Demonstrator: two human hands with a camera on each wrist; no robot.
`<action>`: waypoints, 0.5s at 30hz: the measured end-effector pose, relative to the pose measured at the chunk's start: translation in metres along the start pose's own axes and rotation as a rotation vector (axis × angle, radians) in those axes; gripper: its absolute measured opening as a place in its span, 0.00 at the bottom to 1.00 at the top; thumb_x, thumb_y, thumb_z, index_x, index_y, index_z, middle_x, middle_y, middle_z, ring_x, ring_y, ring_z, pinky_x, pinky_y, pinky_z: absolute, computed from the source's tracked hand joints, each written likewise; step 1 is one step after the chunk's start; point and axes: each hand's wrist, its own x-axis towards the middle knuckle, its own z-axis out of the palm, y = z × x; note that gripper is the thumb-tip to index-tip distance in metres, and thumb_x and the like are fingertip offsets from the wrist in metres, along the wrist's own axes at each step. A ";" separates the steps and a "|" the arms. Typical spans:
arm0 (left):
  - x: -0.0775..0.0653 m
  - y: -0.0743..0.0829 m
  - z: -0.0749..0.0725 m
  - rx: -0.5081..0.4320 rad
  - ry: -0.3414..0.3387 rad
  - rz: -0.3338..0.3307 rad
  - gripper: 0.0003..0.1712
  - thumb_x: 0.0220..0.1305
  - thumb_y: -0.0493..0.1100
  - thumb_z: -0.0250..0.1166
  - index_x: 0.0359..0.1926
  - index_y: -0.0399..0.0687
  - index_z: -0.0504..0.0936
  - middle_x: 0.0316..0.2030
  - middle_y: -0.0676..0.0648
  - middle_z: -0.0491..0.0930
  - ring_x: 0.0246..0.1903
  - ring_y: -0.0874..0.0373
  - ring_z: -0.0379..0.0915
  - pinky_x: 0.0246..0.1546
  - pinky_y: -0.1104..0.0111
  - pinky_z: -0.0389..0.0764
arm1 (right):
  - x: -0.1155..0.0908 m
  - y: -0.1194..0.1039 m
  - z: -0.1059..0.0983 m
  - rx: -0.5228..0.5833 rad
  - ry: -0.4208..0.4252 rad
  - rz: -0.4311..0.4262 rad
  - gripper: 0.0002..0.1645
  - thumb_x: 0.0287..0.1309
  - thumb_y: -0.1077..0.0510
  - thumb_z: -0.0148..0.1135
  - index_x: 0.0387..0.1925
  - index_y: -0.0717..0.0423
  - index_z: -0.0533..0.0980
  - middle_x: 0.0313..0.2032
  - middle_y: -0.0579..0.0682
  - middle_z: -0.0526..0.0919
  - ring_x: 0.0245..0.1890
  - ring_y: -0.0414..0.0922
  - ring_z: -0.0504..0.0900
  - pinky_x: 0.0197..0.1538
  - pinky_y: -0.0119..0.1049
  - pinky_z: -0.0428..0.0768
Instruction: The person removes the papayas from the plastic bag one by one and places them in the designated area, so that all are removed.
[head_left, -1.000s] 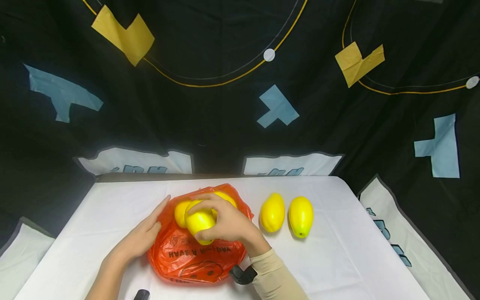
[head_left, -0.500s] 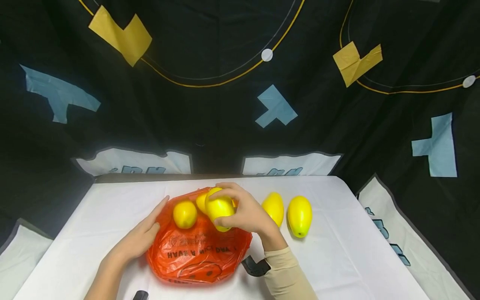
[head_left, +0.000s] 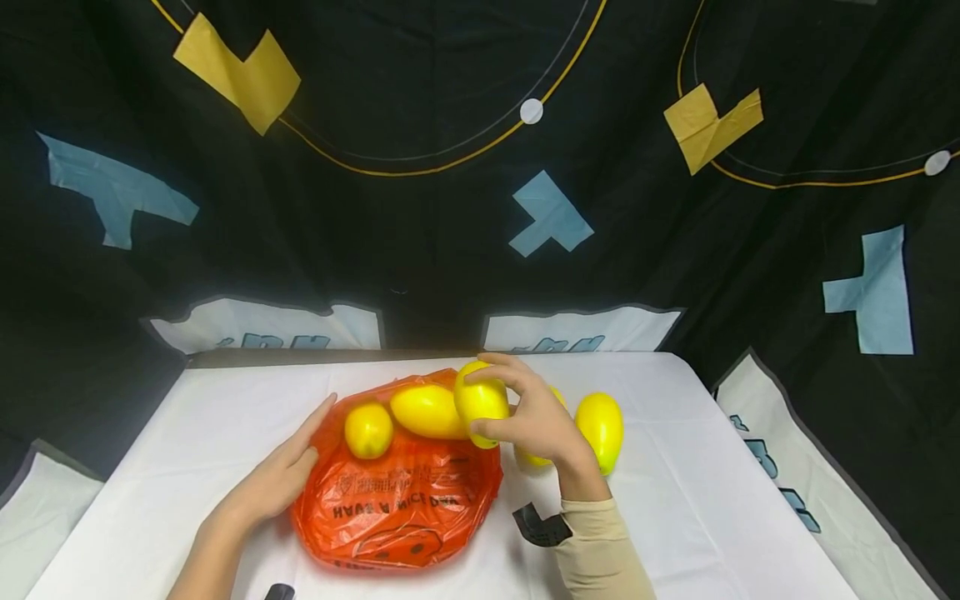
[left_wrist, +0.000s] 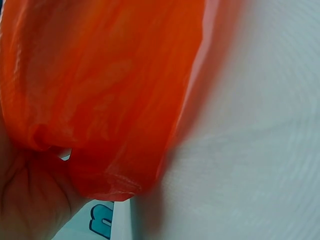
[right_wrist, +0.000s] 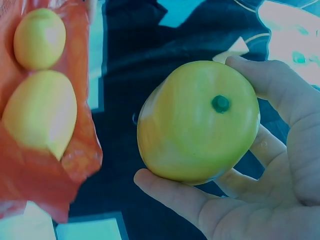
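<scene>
My right hand (head_left: 536, 412) holds a yellow mango (head_left: 480, 404) between thumb and fingers, above the bag's right edge. In the right wrist view that mango (right_wrist: 200, 125) shows a small green stem nub. A red plastic bag (head_left: 397, 525) lies on the white table. On it rest another mango (head_left: 427, 411), lying sideways, and a small lemon-like yellow fruit (head_left: 368, 431) to its left. My left hand (head_left: 281, 475) touches the bag's left side with straight fingers; in the left wrist view the bag (left_wrist: 110, 100) hides most of the fingers.
Right of the bag stand two more mangoes: one (head_left: 534, 458) is mostly covered by my right hand, the other (head_left: 600, 429) is farther right. A white cloth covers the table (head_left: 690, 500). Behind it hangs a black curtain (head_left: 420, 250) with coloured patches.
My right hand has carried its mango from the bag's middle to the right, uncovering the small fruit and the sideways mango. It now covers part of a mango on the table. My left hand stays put.
</scene>
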 end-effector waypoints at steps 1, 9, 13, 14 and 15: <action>0.000 0.000 0.000 -0.002 0.001 0.000 0.40 0.73 0.34 0.44 0.78 0.65 0.42 0.76 0.41 0.44 0.71 0.33 0.42 0.65 0.35 0.48 | -0.001 0.001 -0.002 0.003 0.005 0.002 0.31 0.41 0.57 0.76 0.50 0.33 0.80 0.65 0.36 0.66 0.62 0.45 0.66 0.50 0.42 0.82; -0.001 -0.002 0.001 -0.001 0.009 0.017 0.41 0.72 0.33 0.44 0.78 0.65 0.42 0.76 0.40 0.44 0.71 0.34 0.42 0.66 0.35 0.48 | -0.012 0.007 -0.020 -0.023 0.078 0.019 0.30 0.41 0.57 0.75 0.50 0.35 0.81 0.64 0.38 0.67 0.61 0.49 0.67 0.48 0.45 0.83; -0.001 -0.001 0.000 0.000 0.009 0.014 0.41 0.72 0.33 0.45 0.78 0.66 0.43 0.76 0.41 0.44 0.72 0.34 0.42 0.66 0.36 0.48 | -0.016 0.009 -0.028 0.018 0.104 0.057 0.30 0.41 0.59 0.75 0.50 0.37 0.81 0.65 0.41 0.66 0.60 0.51 0.68 0.46 0.44 0.84; -0.001 -0.001 0.000 -0.001 0.008 0.013 0.41 0.72 0.33 0.45 0.78 0.66 0.43 0.76 0.41 0.44 0.72 0.34 0.42 0.66 0.36 0.48 | -0.018 0.010 -0.031 0.027 0.112 0.063 0.30 0.41 0.59 0.75 0.50 0.37 0.81 0.66 0.42 0.66 0.60 0.51 0.68 0.46 0.44 0.84; 0.000 -0.001 0.000 0.000 0.008 0.012 0.41 0.72 0.33 0.45 0.78 0.66 0.42 0.76 0.41 0.44 0.72 0.34 0.42 0.66 0.36 0.48 | -0.019 0.010 -0.033 0.036 0.119 0.068 0.30 0.41 0.59 0.75 0.51 0.38 0.81 0.66 0.43 0.66 0.60 0.52 0.68 0.47 0.45 0.84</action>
